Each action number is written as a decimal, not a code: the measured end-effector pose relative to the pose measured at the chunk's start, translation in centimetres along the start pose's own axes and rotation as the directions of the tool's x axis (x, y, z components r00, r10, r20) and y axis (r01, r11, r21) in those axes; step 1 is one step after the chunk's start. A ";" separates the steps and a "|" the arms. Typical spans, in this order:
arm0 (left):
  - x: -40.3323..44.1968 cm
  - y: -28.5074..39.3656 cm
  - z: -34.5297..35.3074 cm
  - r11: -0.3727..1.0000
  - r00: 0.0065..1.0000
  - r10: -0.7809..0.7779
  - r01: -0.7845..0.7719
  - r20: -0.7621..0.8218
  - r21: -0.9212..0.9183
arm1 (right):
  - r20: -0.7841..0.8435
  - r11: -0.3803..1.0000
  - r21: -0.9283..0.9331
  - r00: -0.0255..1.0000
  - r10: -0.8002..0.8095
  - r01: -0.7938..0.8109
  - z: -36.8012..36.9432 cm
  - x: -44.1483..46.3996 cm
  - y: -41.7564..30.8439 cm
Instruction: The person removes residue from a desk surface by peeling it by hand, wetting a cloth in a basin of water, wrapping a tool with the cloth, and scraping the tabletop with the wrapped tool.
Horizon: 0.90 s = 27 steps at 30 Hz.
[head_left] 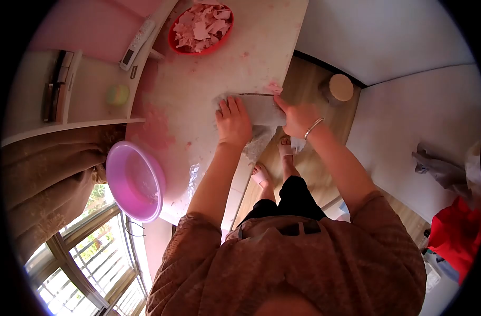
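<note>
A pale grey flat piece (264, 109) lies at the right edge of the worktop (198, 79), with a thin dark line along its far side; what it is cannot be made out. My left hand (233, 122) rests on its left part, palm down with fingers stretched out. At the other end, my right hand (299, 119), with a bracelet at the wrist, grips the piece, its lower fingers hidden. Crumpled clear plastic (258, 142) hangs at the table edge just below it. A small pink scrap (275, 87) sits beyond my right thumb.
Pink torn pieces fill a red bowl (229, 36) at the far side. A purple basin (157, 181) stands at the left by the window. Shelves (97, 92) border the worktop's left. A round-topped stool or container (341, 87) is on the floor.
</note>
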<state>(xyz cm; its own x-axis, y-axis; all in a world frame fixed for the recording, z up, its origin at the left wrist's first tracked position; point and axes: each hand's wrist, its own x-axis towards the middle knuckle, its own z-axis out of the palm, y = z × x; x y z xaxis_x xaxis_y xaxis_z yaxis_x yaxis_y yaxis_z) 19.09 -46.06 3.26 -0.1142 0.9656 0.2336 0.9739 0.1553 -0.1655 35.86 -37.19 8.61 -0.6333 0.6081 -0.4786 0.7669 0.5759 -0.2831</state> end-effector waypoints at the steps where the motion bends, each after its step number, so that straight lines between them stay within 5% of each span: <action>1: 0.0 -0.1 -0.3 1.000 1.000 0.000 0.000 -0.001 0.001 | -0.001 1.000 0.000 1.000 -0.001 0.001 0.2 -0.2 -0.2; 3: -0.1 -0.1 -1.3 0.997 0.976 -0.016 0.031 0.218 -0.066 | 0.017 1.000 -0.017 1.000 0.013 -0.012 1.0 -0.9 -0.6; 6: -1.8 0.1 -0.8 0.998 1.000 0.020 -0.021 -0.006 -0.055 | 0.020 0.997 0.037 0.997 0.071 -0.072 2.0 -2.1 -1.0; 10: 1.0 -1.0 0.3 0.993 0.993 -0.004 0.018 0.122 -0.116 | -0.019 0.997 0.056 0.998 0.061 -0.060 1.0 0.6 -0.4; 16: -1.3 -0.4 0.0 0.989 0.996 -0.002 0.016 0.091 -0.147 | -0.112 0.999 -0.019 0.993 0.035 -0.037 3.0 -1.5 -1.0; 20: -1.3 -0.3 0.6 0.989 0.998 0.024 -0.015 0.058 -0.150 | -0.037 0.988 0.099 0.992 0.123 -0.119 2.7 -1.4 -1.1; 27: 1.4 -1.3 -0.1 0.984 0.970 0.047 -0.004 0.237 -0.180 | -0.169 0.986 0.074 0.972 0.161 -0.150 3.3 -0.7 -1.5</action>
<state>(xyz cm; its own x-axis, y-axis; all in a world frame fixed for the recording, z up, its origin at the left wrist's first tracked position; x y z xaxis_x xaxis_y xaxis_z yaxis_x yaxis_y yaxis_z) 17.68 -44.90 3.87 -0.1112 0.9938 -0.0080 0.9938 0.1113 0.0084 35.45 -40.27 6.64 -0.5103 0.7762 -0.3703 0.8587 0.4362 -0.2689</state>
